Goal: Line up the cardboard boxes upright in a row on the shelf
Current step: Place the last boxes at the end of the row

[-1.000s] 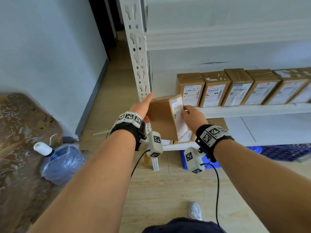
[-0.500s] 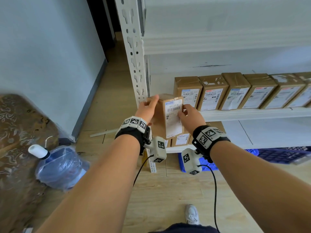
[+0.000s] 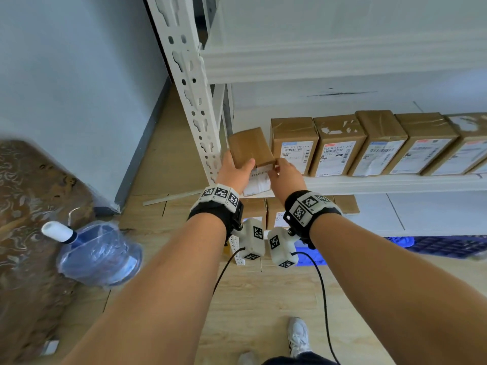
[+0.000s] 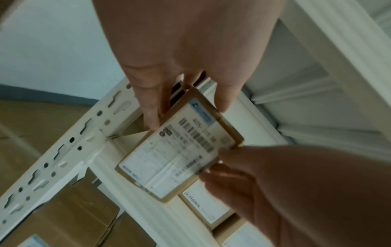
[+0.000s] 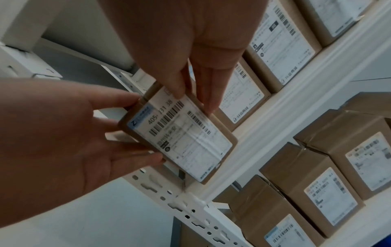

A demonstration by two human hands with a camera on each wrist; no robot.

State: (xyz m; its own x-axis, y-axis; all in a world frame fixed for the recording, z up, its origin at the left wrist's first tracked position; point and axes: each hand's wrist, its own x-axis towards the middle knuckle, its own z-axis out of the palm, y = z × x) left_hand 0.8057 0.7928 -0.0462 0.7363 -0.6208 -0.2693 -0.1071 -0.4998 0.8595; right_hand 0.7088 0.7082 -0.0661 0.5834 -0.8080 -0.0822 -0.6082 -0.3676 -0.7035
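Observation:
A cardboard box (image 3: 249,147) with a white shipping label (image 4: 180,150) is held tilted over the front edge of the white shelf (image 3: 382,184). It sits in the gap between the upright post (image 3: 189,88) and the first box of the upright row (image 3: 293,143). My left hand (image 3: 237,169) grips its left side, thumb on the brown face. My right hand (image 3: 283,172) pinches its right edge next to the row. In the right wrist view the right fingertips (image 5: 180,93) lie on the label of the box (image 5: 182,142).
Several labelled boxes (image 3: 382,146) stand side by side along the shelf to the right. More boxes (image 5: 317,192) fill the shelf below. A blue water jug (image 3: 97,254) lies on the floor at left, a blue crate (image 3: 448,246) at lower right.
Both hands have carried the box up and forward, from in front of the lower shelf to the left end of the row. Its label now faces me and downward.

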